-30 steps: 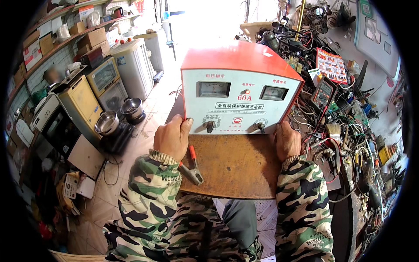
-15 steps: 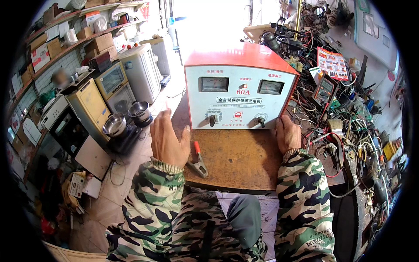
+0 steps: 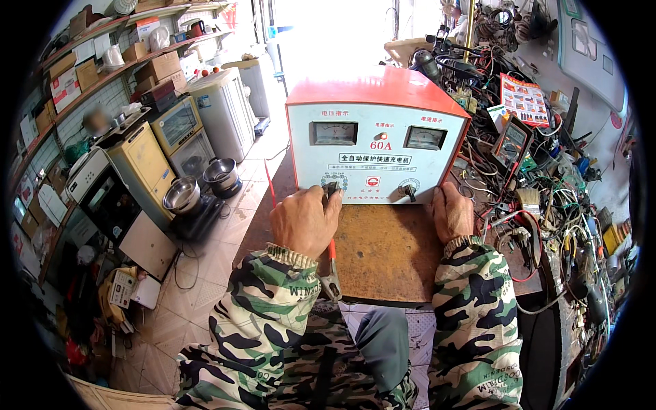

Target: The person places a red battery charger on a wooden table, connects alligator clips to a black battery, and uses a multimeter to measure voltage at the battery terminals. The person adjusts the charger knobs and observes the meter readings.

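Observation:
A battery charger (image 3: 369, 154) with a red top and a pale blue front stands on a worn wooden tabletop (image 3: 383, 253). Two needle meters sit high on its front, and two black knobs are set low. My left hand (image 3: 305, 222) pinches the left knob (image 3: 331, 188) between thumb and fingers, partly covering it. At the lower right corner of the case, my right hand (image 3: 452, 213) is closed with curled fingers against the edge. A metal spring clamp with a red handle (image 3: 333, 254) lies beside my left wrist, half hidden by the sleeve. A thin red lead (image 3: 268, 181) rises left of my left hand.
Tangled cables and tools crowd the right side, with a multimeter (image 3: 511, 142) and a brush (image 3: 528, 200) among them. Metal bowls (image 3: 182, 195) stand at left near a yellow cabinet (image 3: 142, 160). Loaded shelves (image 3: 130, 63) line the left wall.
My left hand has moved right from above the tabletop's left side onto the left knob and closed on it. The clamp has shifted right and nearer me. My right hand stays in place.

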The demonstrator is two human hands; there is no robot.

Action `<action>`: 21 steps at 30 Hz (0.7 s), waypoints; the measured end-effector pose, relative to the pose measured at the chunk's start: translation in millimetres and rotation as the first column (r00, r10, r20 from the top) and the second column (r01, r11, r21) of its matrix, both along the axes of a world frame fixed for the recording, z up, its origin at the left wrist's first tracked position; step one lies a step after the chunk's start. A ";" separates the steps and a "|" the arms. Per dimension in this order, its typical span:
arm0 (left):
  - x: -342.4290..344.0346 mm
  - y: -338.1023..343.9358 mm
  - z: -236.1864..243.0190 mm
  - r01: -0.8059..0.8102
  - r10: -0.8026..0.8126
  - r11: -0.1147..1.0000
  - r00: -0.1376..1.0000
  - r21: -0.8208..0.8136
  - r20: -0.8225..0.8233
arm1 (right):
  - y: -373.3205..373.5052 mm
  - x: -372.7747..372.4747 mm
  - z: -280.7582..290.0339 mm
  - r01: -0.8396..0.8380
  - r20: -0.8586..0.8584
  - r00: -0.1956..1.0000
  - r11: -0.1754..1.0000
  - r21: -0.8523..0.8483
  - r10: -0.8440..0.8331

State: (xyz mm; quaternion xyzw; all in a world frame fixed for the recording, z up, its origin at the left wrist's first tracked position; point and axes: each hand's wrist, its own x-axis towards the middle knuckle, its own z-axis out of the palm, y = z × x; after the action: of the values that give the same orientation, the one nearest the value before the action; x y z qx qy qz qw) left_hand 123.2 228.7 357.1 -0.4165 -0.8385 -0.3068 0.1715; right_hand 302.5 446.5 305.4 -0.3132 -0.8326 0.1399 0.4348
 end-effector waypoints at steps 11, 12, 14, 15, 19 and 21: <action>0.0 10.2 2.4 -0.001 0.000 1.000 1.000 0.021 0.028 | -1.2 1.9 1.6 0.005 0.006 1.000 1.000 -0.015 -0.005; -0.4 10.8 2.3 0.006 -0.006 1.000 0.999 0.020 0.038 | -1.1 1.9 1.7 0.004 0.007 1.000 1.000 -0.016 -0.004; -1.3 12.3 1.7 0.019 -0.020 1.000 0.998 0.016 0.059 | -0.2 1.9 0.7 0.007 0.006 1.000 1.000 -0.001 -0.007; -0.8 12.5 1.7 0.019 -0.019 1.000 0.999 0.011 0.043 | 1.2 1.6 -1.1 0.013 0.005 1.000 1.000 0.014 -0.013; 0.9 13.7 0.2 0.006 -0.006 1.000 1.000 0.006 -0.020 | -1.6 0.4 0.8 0.022 0.006 1.000 0.999 0.034 -0.022; 0.0 15.4 -2.2 0.007 -0.007 1.000 0.999 0.011 -0.036 | -1.5 0.6 1.2 0.021 0.007 1.000 0.999 0.028 -0.021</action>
State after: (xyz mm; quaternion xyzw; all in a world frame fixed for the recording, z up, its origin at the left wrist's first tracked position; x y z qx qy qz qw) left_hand 123.2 244.1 354.9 -0.4240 -0.8319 -0.3046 0.1879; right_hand 303.1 445.0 306.6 -0.3162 -0.8327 0.1224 0.4377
